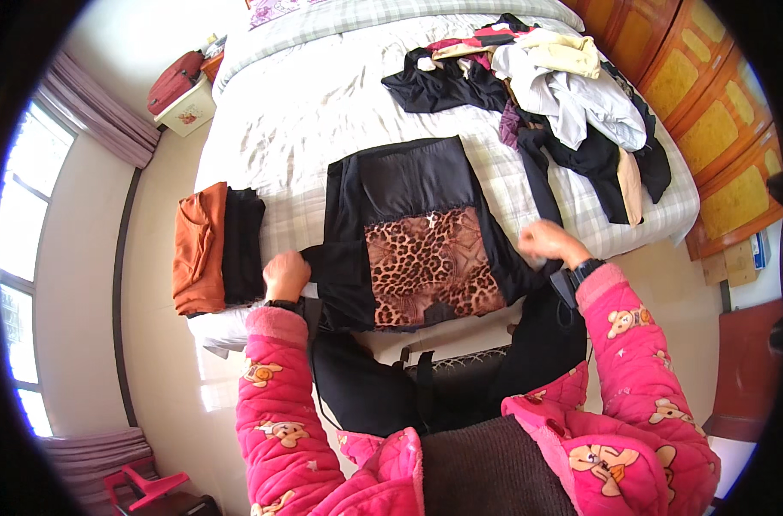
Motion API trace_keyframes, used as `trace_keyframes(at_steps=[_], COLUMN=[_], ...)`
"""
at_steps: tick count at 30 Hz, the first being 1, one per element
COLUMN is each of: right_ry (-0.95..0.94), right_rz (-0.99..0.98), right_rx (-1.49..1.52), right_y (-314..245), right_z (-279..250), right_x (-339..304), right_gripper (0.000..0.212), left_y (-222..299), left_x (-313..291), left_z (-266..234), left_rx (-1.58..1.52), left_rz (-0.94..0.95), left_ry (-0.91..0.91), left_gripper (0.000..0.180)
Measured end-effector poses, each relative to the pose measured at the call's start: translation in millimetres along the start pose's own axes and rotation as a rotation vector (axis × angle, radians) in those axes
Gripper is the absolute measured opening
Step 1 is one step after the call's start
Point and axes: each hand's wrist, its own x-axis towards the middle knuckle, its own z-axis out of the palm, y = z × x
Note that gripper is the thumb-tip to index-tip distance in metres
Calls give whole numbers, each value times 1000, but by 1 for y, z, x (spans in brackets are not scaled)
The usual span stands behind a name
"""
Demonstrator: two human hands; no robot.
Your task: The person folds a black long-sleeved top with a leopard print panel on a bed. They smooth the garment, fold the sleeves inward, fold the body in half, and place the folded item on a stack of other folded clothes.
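Black top point(415, 176) with a leopard-print panel point(430, 262) lies mid-frame on the bed point(280, 112), between the hands, its long axis running up the frame. The left hand point(287, 276), nearer, touches its left flap point(338, 268); the right hand point(549, 242) is just beside its right edge. Both have bent fingers; whether either grips cloth, I cannot tell.

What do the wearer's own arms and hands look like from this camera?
The left hand and right hand are ungloved, each with a black wristband. The quilted hot-pink sleeves carry tan teddy-bear prints and small pale stars, ending in fuzzy pink cuffs. A dark boxy unit sits by the right wrist; a thin dark cord runs beside the left sleeve.
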Motion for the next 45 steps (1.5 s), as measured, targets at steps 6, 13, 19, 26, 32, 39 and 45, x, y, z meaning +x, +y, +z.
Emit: trace_keyframes(at_steps=[6, 13, 19, 26, 32, 39, 45], right_ry=[546, 664, 657, 316, 120, 68, 53], right_rz=[-169, 15, -86, -298, -189, -177, -240], right_rx=[216, 130, 169, -199, -198, -75, -270], right_y=[-37, -56, -47, -74, -93, -98, -103], right_z=[13, 1, -16, -35, -48, -42, -46], right_x=[107, 185, 210, 229, 224, 231, 219], right_gripper=[19, 30, 37, 57, 65, 64, 45], left_y=[82, 113, 57, -34, -15, -5, -1], left_x=[63, 120, 125, 131, 147, 147, 122], left_z=[5, 13, -2, -9, -1, 4, -18], left_rx=[-596, -674, -1449, -1851, -1638, -646, -381], left_rz=[119, -216, 8, -118, -119, 95, 54], left_ry=[286, 148, 367, 98, -202, -47, -102], left_gripper=[27, 36, 4, 42, 42, 35, 41])
